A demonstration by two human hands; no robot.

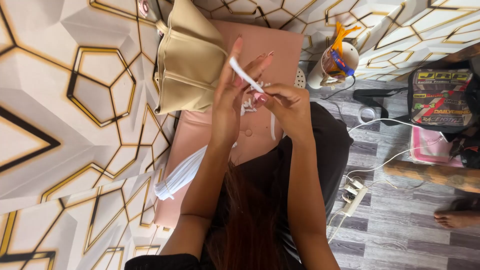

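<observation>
The right hand (282,100) pinches one white strip (245,75) between thumb and fingertips at its lower end, and the left hand (232,95), fingers raised and loosely spread, supports the same strip against its fingertips near the upper end; the strip slants up and left between the two hands, above a pink padded surface (260,42). Just beneath the hands lies a small scatter of short white pieces (250,104), too tangled to count, and one more single white strip (273,127) lies straight on the pink surface beside the right wrist. A thick bundle of white strips (182,175) hangs off the pink surface's left edge, below the left forearm. One beige fabric bag (187,60) stands at the far end of the pink surface, against the wall of gold-lined hexagon panels (75,100). One white cylindrical cup (332,62) stands on the floor to the right and holds orange strips and a blue-handled tool. Near it lie one roll of clear tape (369,114), one white power strip (354,195) with white cables, and one dark backpack (440,97) covered in colourful rectangular patches, resting above a flat pink package (432,147). Another person's bare foot (457,217) shows at the right edge.
</observation>
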